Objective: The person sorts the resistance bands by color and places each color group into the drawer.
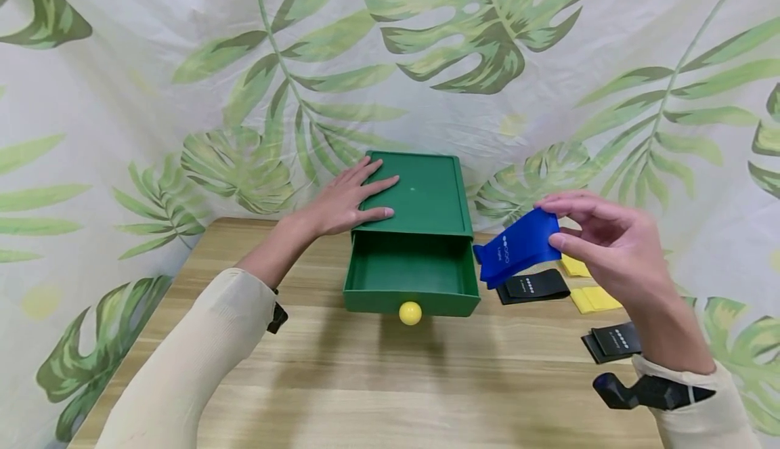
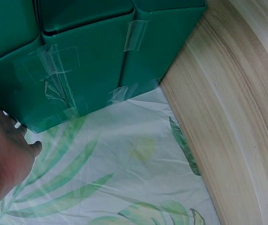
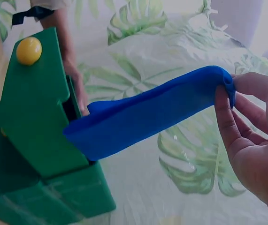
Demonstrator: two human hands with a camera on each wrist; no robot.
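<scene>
My right hand [image 1: 615, 246] pinches one end of a blue resistance band [image 1: 518, 249], a flat loop printed "Light". The band hangs beside the right side of a pulled-out green drawer [image 1: 411, 266] with a yellow knob [image 1: 410, 313]. No item shows inside the drawer. With fingers spread, my left hand [image 1: 350, 202] rests on top of the green drawer cabinet [image 1: 420, 191]. In the right wrist view, the far end of the blue band [image 3: 148, 117] overlaps the drawer's edge; whether they touch, I cannot tell.
On the wooden table [image 1: 341, 381], right of the drawer, lie a black band [image 1: 533, 286], yellow bands [image 1: 594, 298] and another black band [image 1: 612, 342]. A leaf-patterned cloth [image 1: 305, 63] hangs behind. Clear tape [image 2: 56, 79] joins the cabinet's sections.
</scene>
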